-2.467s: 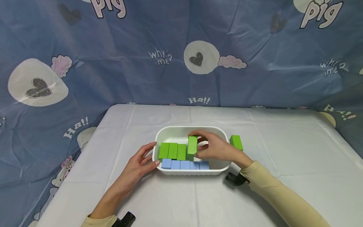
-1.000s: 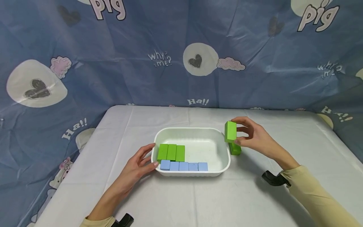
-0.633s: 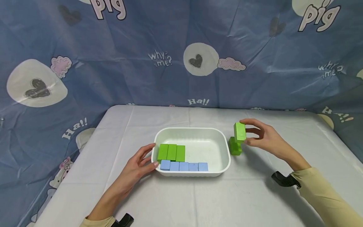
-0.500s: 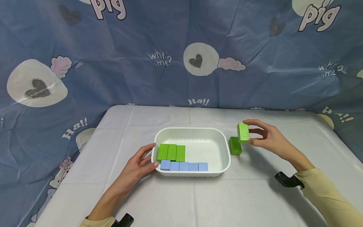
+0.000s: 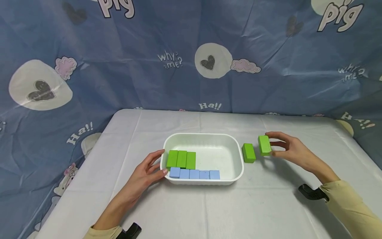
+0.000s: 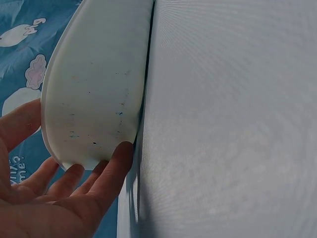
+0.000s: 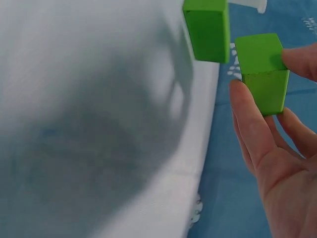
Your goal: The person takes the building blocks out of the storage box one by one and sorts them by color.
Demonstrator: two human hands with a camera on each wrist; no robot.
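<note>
Pinching the green block (image 5: 264,145) between thumb and fingers, the right hand (image 5: 288,151) should lower it flat beside the other green block (image 5: 248,153), while the spread left hand (image 5: 145,171) steadies the white tray (image 5: 203,136).

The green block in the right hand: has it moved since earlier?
Yes. The green block left the white tray; the right hand now holds it rightward, past the lying block.

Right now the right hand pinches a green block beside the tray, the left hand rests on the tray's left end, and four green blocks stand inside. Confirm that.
Not quite: three green blocks stand inside the tray, not four, as the head view shows. The right hand does pinch a green block, and the left hand rests on the tray's left end.
</note>
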